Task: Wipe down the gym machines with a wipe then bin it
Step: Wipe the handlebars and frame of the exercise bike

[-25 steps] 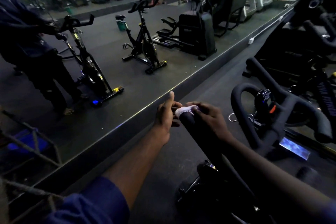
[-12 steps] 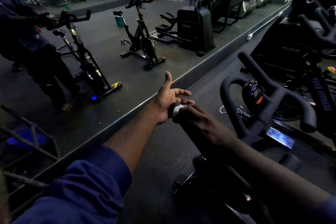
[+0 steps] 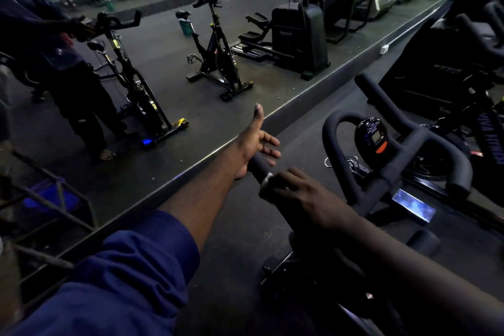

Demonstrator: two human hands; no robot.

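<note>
A black spin bike stands in front of me, its looped handlebar [image 3: 392, 150] and round console [image 3: 371, 137] at centre right. My right hand [image 3: 302, 194] wraps a white wipe [image 3: 266, 179] around the near black handlebar grip [image 3: 257, 165]; only a sliver of the wipe shows. My left hand [image 3: 256, 144] lies against the tip of that grip, thumb up and fingers spread straight.
A wall mirror on the left reflects the gym floor, two spin bikes [image 3: 218, 52], a stepper machine [image 3: 297, 35], a green bin [image 3: 186, 27] and a person in dark clothes [image 3: 54, 63]. Another dark machine [image 3: 463, 57] stands at right. A blue-lined wire rack [image 3: 46, 199] sits at left.
My right hand has slid the wipe back along the grip toward me. My left hand has opened its fingers wider at the grip's tip. The view has shifted closer.
</note>
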